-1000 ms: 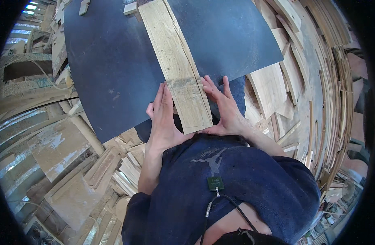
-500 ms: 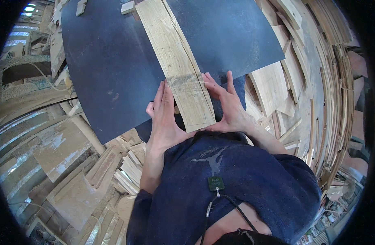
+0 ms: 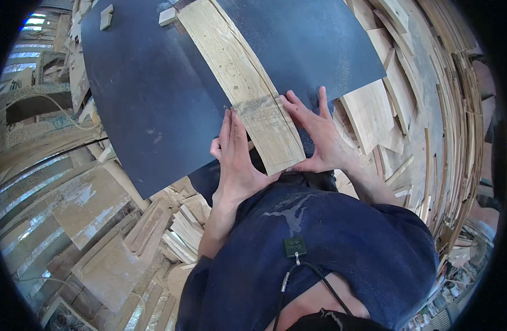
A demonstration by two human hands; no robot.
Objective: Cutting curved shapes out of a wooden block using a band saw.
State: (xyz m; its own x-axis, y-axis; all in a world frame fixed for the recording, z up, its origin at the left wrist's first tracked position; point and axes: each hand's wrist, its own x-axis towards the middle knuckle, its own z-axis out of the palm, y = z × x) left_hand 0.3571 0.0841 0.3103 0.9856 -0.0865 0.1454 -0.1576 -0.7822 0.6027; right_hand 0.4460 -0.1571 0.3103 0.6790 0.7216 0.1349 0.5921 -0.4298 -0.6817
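A long pale wooden board (image 3: 243, 83) with worm-like specks and a grey smudged band lies over the dark sheet (image 3: 148, 105), its near end jutting past the front edge toward my body. My left hand (image 3: 236, 154) grips its left edge, with fingers stretched forward along the side. On the opposite edge my right hand (image 3: 319, 132) presses with its fingertips, one finger raised off the wood. Both thumbs reach toward the near end of the board. Part of the left thumb is hidden.
Two small wood offcuts (image 3: 167, 16) lie at the sheet's far left. Stacked planks (image 3: 369, 116) sit to the right, and long thin strips (image 3: 457, 127) stand beyond. Scrap pieces (image 3: 184, 231) and dusty boards (image 3: 91, 207) are at my left.
The board's near end has swung a little to the right, and both hands have moved right with it. Their hold on the board looks the same.
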